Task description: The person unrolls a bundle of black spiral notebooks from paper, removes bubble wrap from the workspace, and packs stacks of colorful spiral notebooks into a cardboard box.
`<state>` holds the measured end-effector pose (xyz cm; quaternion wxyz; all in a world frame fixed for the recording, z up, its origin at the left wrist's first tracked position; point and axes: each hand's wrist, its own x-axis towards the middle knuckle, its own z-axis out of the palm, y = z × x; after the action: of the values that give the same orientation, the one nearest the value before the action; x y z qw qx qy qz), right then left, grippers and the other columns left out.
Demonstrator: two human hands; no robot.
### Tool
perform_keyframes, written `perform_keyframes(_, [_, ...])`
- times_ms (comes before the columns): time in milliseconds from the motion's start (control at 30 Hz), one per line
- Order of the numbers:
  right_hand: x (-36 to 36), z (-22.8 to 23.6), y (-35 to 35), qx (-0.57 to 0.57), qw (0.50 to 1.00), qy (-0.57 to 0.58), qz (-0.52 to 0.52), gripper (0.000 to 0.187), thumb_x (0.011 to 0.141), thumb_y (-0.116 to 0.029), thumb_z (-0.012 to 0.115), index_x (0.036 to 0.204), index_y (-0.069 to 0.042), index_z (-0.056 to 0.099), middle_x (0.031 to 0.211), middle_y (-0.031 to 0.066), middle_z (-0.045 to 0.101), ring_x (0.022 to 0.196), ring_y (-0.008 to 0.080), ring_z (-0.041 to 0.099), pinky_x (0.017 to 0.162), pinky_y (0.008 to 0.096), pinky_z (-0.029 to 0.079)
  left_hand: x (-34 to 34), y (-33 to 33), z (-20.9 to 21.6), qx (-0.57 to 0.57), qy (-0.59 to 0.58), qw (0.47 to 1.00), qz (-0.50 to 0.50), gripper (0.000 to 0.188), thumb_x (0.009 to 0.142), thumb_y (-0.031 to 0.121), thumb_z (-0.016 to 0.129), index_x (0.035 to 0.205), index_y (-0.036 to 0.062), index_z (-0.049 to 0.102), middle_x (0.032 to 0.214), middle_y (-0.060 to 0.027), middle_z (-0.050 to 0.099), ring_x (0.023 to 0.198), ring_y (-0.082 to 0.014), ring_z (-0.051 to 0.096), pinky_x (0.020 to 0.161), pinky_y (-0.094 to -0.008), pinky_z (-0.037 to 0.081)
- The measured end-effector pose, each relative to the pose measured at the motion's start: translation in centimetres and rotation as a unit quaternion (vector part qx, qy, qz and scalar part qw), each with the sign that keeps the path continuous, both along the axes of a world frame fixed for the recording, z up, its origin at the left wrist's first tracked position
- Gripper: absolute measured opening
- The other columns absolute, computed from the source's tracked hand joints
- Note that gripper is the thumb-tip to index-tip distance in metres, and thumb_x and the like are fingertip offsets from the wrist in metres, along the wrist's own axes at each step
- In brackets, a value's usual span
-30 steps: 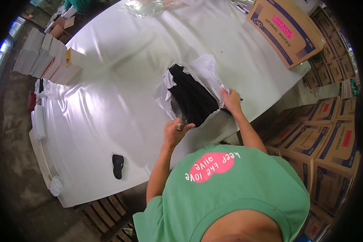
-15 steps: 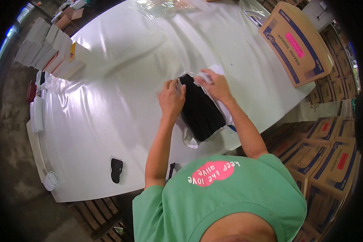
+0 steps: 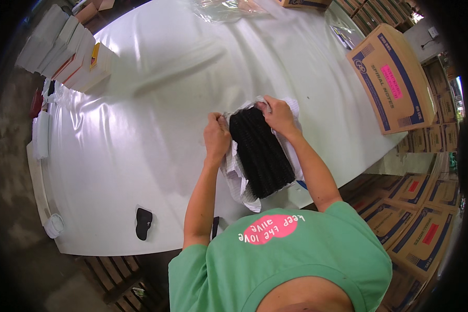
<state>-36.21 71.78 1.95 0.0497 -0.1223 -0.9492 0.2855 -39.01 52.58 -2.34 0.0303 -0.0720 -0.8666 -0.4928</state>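
Observation:
A black, ribbed, block-shaped bundle (image 3: 261, 153) lies on the white-covered table in opened white wrapping paper (image 3: 237, 179); what the bundle is made of, I cannot tell. My left hand (image 3: 217, 136) is closed at its far left corner, gripping the edge of the wrapping paper. At the far right corner, my right hand (image 3: 278, 115) pinches the paper between thumb and fingers. Crumpled paper spreads out along both long sides, and the black top face is exposed between my hands.
A small black flat object (image 3: 143, 223) lies near the table's front left. Stacks of white paper or books (image 3: 73, 57) stand at the far left. A cardboard carton (image 3: 392, 80) sits at the right edge, with more cartons (image 3: 400, 213) stacked below. Clear plastic (image 3: 226, 9) lies at the back.
Both hands have closed on the wrapping paper, and more of it is folded back from the black bundle. The whole view has shifted slightly.

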Motion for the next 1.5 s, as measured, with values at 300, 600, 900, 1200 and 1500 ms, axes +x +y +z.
perform_keyframes(300, [-3.4, -7.2, 2.1, -0.422, 0.886, -0.081, -0.175, 0.048, 0.078, -0.037, 0.062, 0.087, 0.01, 0.061, 0.082, 0.0284, 0.063, 0.08, 0.0368, 0.063, 0.07, 0.0412, 0.048, -2.9, -0.7, -3.9, 0.087, -0.133, 0.987, 0.009, 0.02, 0.091, 0.019, 0.045, 0.099, 0.0014, 0.053, 0.084, -0.0197, 0.062, 0.082, -0.0328, 0.06, 0.075, -0.0373, 0.045])
perform_keyframes(600, [0.6, -2.7, 2.6, -0.198, 0.969, -0.009, -0.15, 0.059, 0.072, -0.056, 0.062, 0.094, -0.002, 0.065, 0.082, 0.0209, 0.065, 0.078, 0.0322, 0.063, 0.071, 0.039, 0.048, 1.3, -0.5, 5.0, 0.044, 0.06, 0.997, -0.026, 0.038, 0.089, 0.023, 0.054, 0.117, -0.0011, 0.047, 0.12, -0.0214, 0.048, 0.113, -0.0355, 0.045, 0.094, -0.039, 0.036])
perform_keyframes(900, [11.0, 0.0, -1.2, -0.112, 0.983, -0.062, -0.128, 0.044, 0.083, -0.047, 0.057, 0.094, -0.005, 0.065, 0.076, 0.0197, 0.061, 0.071, 0.0358, 0.059, 0.065, 0.0391, 0.046, 14.7, 1.3, 5.1, -0.151, 0.068, 0.951, -0.261, 0.102, 0.074, 0.042, 0.07, 0.141, -0.0015, 0.007, 0.145, -0.0254, 0.007, 0.135, -0.04, 0.008, 0.108, -0.0456, 0.015])
perform_keyframes(1200, [10.2, -2.4, 0.5, -0.014, 0.995, 0.017, -0.096, 0.03, 0.086, -0.033, 0.052, 0.082, -0.005, 0.063, 0.071, 0.0207, 0.06, 0.073, 0.04, 0.058, 0.064, 0.0473, 0.046, 15.1, -1.1, 0.2, -0.051, 0.044, 0.971, -0.23, 0.122, 0.06, 0.065, 0.068, 0.142, 0.0032, 0.001, 0.147, -0.0221, 0.003, 0.134, -0.0432, 0.006, 0.107, -0.052, 0.011])
perform_keyframes(1500, [11.5, -7.4, 2.7, 0.079, 0.993, 0.065, -0.066, 0.025, 0.08, -0.028, 0.056, 0.092, -0.007, 0.06, 0.085, 0.0174, 0.063, 0.079, 0.0393, 0.059, 0.068, 0.0463, 0.047, 15.1, -0.3, -0.2, -0.017, 0.064, 0.974, -0.218, 0.12, 0.06, 0.064, 0.067, 0.143, 0.0059, 0.004, 0.148, -0.0187, 0.005, 0.135, -0.0425, 0.006, 0.107, -0.0519, 0.01])
